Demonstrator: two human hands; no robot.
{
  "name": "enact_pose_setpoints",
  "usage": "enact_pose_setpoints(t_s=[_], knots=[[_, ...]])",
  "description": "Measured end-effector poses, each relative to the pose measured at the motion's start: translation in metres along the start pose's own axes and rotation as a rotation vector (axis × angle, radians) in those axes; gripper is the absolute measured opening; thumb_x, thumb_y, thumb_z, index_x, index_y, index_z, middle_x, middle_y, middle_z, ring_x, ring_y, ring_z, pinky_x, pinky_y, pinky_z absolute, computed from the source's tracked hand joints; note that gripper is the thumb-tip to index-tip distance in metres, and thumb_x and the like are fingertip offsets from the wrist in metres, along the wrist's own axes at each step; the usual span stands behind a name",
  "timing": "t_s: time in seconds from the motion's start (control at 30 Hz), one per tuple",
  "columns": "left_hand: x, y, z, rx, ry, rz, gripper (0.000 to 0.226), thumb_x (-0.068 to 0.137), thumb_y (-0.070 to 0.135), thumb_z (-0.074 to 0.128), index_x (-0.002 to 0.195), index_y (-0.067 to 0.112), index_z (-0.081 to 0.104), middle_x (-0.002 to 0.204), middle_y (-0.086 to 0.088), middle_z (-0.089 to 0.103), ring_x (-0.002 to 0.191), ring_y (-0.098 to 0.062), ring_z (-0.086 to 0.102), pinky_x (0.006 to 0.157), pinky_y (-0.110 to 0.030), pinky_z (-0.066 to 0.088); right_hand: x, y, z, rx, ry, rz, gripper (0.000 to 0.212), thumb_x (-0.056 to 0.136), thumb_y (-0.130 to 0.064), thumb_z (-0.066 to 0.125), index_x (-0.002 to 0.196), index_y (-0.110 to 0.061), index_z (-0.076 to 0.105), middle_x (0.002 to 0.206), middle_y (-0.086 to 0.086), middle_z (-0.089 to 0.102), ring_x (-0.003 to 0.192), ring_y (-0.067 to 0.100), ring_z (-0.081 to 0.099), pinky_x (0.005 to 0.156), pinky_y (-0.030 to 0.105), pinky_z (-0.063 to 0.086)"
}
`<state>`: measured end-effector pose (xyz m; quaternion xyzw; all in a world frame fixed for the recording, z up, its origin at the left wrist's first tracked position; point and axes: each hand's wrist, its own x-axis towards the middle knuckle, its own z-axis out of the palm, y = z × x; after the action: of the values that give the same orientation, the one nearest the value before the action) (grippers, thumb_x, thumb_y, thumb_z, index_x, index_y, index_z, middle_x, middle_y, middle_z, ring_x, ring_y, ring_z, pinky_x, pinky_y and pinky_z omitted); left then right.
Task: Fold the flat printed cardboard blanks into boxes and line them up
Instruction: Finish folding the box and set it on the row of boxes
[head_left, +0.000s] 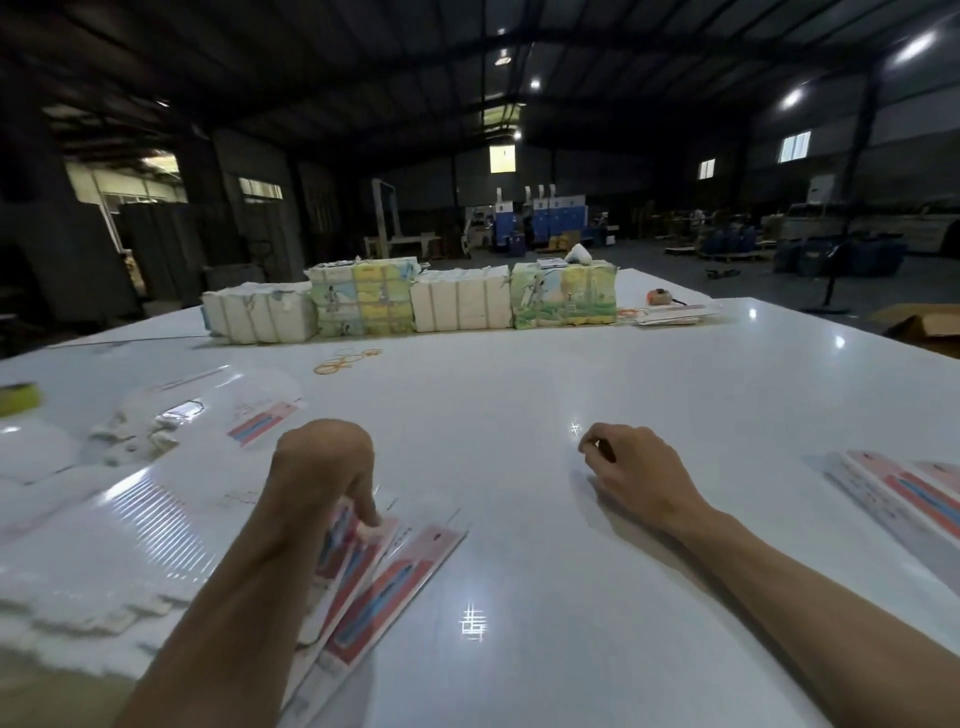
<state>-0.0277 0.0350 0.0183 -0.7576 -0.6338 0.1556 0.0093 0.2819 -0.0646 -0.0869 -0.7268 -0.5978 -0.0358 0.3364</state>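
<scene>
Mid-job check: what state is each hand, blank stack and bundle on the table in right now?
left hand: curled down, fingertip on the near blanks; pinch unclear.
right hand: loosely curled, empty, low over the table.
near blanks: flat, fanned, unfolded.
right-edge blanks: flat, overlapping, no hand on them.
bundles: packed, in a row at the far edge.
rubber bands: loose on the table.

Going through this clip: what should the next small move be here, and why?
Probably the left hand should draw one blank off the stack of blanks toward the middle of the table. One of its fingertips already touches the stack, and the right hand rests there, apparently holding nothing, ready to help fold.
</scene>
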Motion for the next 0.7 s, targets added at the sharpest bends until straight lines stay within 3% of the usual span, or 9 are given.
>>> enact_pose_setpoints(t_s=[0.1, 0.27, 0.33, 0.43, 0.5, 0.6, 0.7], knots=[[-0.001, -0.009, 0.011, 0.009, -0.076, -0.103, 0.087, 0.058, 0.061, 0.096, 0.125, 0.015, 0.064, 0.115, -0.003, 0.069, 0.105, -0.024, 0.067, 0.090, -0.038, 0.055, 0.000, -0.001, 0.000, 0.030, -0.017, -0.018, 0.019, 0.099, -0.022, 0.053, 0.090, -0.027, 0.068, 0.074, -0.012, 0.068, 0.076, 0.011, 0.060, 0.066, 0.031, 0.047], [0.003, -0.019, 0.021, -0.020, -0.068, -0.116, 0.088, 0.061, 0.066, 0.092, 0.126, 0.015, 0.061, 0.114, -0.002, 0.071, 0.105, -0.022, 0.069, 0.103, -0.040, 0.055, -0.003, -0.002, 0.000, 0.052, -0.032, -0.024, 0.021, 0.100, -0.021, 0.053, 0.089, -0.028, 0.069, 0.068, -0.015, 0.065, 0.075, 0.010, 0.057, 0.061, 0.026, 0.037], [0.006, -0.022, 0.020, -0.058, -0.086, -0.106, 0.089, 0.058, 0.066, 0.094, 0.125, 0.017, 0.061, 0.112, -0.002, 0.071, 0.102, -0.020, 0.070, 0.099, -0.039, 0.056, -0.004, -0.003, -0.001, 0.061, -0.034, -0.028, 0.020, 0.099, -0.020, 0.053, 0.089, -0.027, 0.069, 0.068, -0.015, 0.064, 0.072, 0.010, 0.058, 0.061, 0.025, 0.037], [0.010, -0.028, 0.012, -0.116, -0.090, 0.005, 0.071, 0.068, 0.060, 0.092, 0.118, 0.022, 0.060, 0.103, 0.001, 0.072, 0.092, -0.016, 0.071, 0.086, -0.034, 0.058, -0.005, -0.005, -0.003, 0.071, -0.047, -0.036, 0.021, 0.100, -0.020, 0.054, 0.090, -0.027, 0.071, 0.071, -0.022, 0.065, 0.071, 0.008, 0.059, 0.062, 0.026, 0.040], [0.014, -0.026, 0.002, -0.288, -0.052, 0.117, 0.052, 0.085, 0.050, 0.083, 0.120, 0.021, 0.059, 0.102, 0.000, 0.073, 0.088, -0.017, 0.075, 0.079, -0.032, 0.062, -0.005, -0.006, -0.004, 0.090, -0.056, -0.044, 0.021, 0.100, -0.020, 0.054, 0.092, -0.026, 0.072, 0.071, -0.027, 0.064, 0.071, 0.007, 0.060, 0.065, 0.028, 0.044], [0.015, -0.011, -0.011, -0.637, 0.043, 0.306, 0.026, 0.101, 0.042, 0.066, 0.120, 0.025, 0.063, 0.099, 0.001, 0.076, 0.082, -0.016, 0.078, 0.064, -0.028, 0.060, -0.004, -0.009, -0.004, 0.113, -0.036, -0.062, 0.020, 0.100, -0.019, 0.055, 0.093, -0.025, 0.072, 0.066, -0.019, 0.065, 0.069, 0.012, 0.062, 0.072, 0.035, 0.052], [0.007, 0.025, -0.018, -1.095, -0.058, 0.495, 0.030, 0.104, 0.034, 0.061, 0.126, 0.014, 0.062, 0.097, -0.004, 0.078, 0.085, -0.018, 0.079, 0.066, -0.028, 0.062, -0.002, -0.011, -0.006, 0.182, 0.065, -0.078, 0.018, 0.101, -0.016, 0.058, 0.095, -0.024, 0.073, 0.064, -0.012, 0.065, 0.065, 0.012, 0.063, 0.070, 0.034, 0.053]])
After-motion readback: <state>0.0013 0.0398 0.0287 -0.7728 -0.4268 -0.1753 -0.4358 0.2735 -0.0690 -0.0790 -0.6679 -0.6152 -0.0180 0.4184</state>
